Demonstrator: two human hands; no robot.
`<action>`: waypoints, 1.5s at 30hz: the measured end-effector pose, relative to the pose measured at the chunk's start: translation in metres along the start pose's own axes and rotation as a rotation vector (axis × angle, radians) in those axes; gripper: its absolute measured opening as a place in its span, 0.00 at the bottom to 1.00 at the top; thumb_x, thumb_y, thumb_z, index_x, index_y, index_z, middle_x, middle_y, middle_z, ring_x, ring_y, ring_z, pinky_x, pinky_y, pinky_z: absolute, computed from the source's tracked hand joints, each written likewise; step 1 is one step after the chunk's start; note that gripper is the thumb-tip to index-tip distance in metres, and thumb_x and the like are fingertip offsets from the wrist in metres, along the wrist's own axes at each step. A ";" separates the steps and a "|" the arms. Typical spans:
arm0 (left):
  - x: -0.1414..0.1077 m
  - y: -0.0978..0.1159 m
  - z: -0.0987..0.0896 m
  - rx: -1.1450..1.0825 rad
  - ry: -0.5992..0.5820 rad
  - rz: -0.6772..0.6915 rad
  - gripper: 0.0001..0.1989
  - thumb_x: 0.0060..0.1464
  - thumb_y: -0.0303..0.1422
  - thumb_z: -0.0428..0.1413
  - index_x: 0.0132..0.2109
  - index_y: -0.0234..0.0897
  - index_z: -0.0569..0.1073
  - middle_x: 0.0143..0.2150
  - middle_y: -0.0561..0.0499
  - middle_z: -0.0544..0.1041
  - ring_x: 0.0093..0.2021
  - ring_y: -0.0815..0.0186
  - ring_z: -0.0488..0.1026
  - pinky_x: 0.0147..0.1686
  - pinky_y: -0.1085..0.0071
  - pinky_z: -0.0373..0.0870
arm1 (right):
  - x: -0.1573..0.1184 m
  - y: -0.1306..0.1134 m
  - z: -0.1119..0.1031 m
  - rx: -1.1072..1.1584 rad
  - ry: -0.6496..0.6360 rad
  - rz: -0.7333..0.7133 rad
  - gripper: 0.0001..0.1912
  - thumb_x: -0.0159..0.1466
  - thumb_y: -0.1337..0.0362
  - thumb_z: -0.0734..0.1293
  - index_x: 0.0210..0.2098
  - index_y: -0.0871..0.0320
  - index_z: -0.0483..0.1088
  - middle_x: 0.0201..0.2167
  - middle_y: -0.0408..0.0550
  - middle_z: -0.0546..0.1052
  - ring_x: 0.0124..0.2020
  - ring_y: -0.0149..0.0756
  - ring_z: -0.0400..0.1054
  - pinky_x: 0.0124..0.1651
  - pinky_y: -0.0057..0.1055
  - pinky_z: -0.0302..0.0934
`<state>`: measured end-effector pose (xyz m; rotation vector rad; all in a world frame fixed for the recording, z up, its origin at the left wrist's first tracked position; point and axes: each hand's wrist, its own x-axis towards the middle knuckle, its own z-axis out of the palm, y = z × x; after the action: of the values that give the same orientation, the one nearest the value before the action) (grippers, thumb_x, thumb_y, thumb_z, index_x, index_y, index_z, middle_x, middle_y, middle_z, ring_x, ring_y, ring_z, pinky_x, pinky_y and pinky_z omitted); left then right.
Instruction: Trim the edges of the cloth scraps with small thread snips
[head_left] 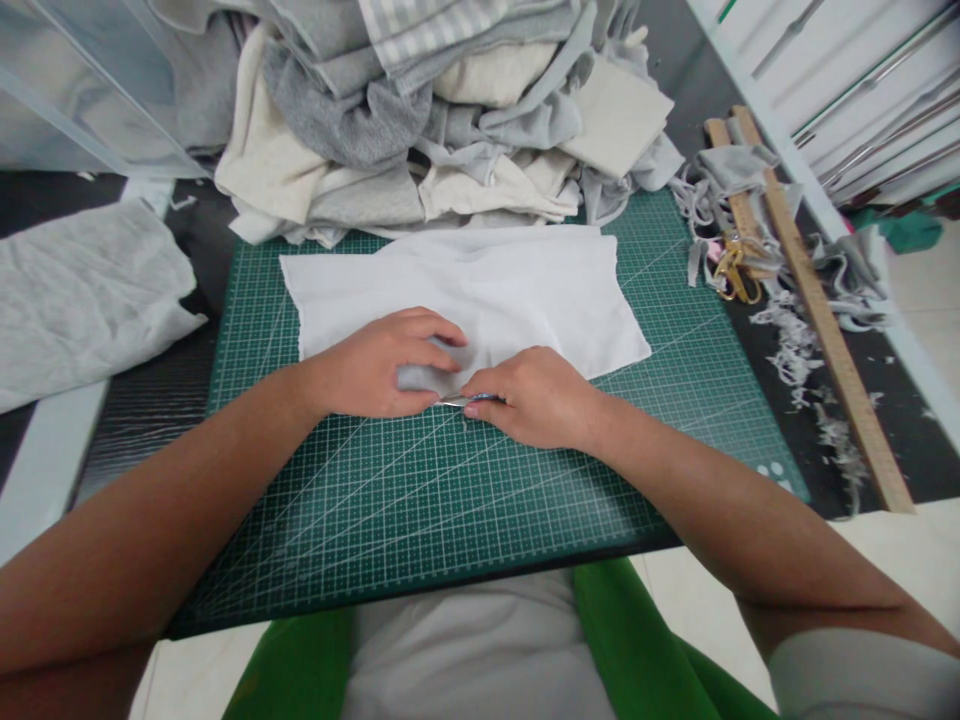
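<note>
A white cloth (pixel 540 290) lies spread on a green cutting mat (pixel 450 500). My right hand (pixel 544 400) is closed around small silver thread snips (pixel 454 401), mostly covered by the fingers. The blades point left, at the near edge of the cloth. My left hand (pixel 375 365) rests on the cloth with its fingers curved and apart from the thumb. Its thumb tip is close to the snips' point at the cloth edge. Whether any thread or fabric is caught between the blades is too small to tell.
A big heap of grey and cream fabric (pixel 420 130) fills the far side. A folded light grey cloth (pixel 82 290) lies at left. On the right are a wooden ruler (pixel 832 350), gold-handled scissors (pixel 735 272) and scraps (pixel 791 340). The mat's near edge borders my lap.
</note>
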<state>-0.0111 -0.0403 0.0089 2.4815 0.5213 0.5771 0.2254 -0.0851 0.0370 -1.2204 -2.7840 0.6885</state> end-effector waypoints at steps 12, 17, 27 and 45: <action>-0.012 -0.001 -0.008 0.034 0.029 -0.059 0.15 0.55 0.33 0.60 0.50 0.42 0.75 0.58 0.44 0.73 0.58 0.58 0.71 0.58 0.58 0.69 | -0.007 0.005 -0.002 0.076 0.014 0.006 0.12 0.66 0.56 0.66 0.45 0.51 0.78 0.30 0.43 0.81 0.32 0.35 0.73 0.37 0.29 0.58; -0.013 0.001 -0.007 0.120 0.007 -0.087 0.16 0.53 0.32 0.61 0.50 0.38 0.77 0.60 0.41 0.71 0.59 0.53 0.69 0.59 0.52 0.68 | -0.013 0.006 0.001 0.144 0.044 0.028 0.15 0.65 0.55 0.67 0.47 0.53 0.78 0.33 0.44 0.82 0.30 0.33 0.73 0.37 0.29 0.60; 0.010 -0.003 -0.001 0.100 -0.039 -0.057 0.17 0.52 0.30 0.60 0.51 0.37 0.77 0.61 0.42 0.71 0.61 0.54 0.68 0.62 0.55 0.65 | -0.031 0.006 -0.038 0.153 -0.034 0.068 0.13 0.63 0.56 0.69 0.45 0.52 0.79 0.30 0.42 0.82 0.28 0.33 0.72 0.33 0.29 0.59; 0.000 0.036 0.012 0.356 0.089 -0.290 0.13 0.58 0.33 0.54 0.48 0.35 0.77 0.54 0.42 0.74 0.55 0.53 0.72 0.57 0.53 0.70 | 0.009 0.035 0.009 1.324 0.216 0.011 0.19 0.55 0.54 0.76 0.40 0.58 0.75 0.27 0.43 0.81 0.24 0.28 0.71 0.21 0.22 0.55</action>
<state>0.0037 -0.0731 0.0207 2.6428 1.0806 0.5149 0.2415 -0.0618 0.0135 -0.8486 -1.4615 1.7763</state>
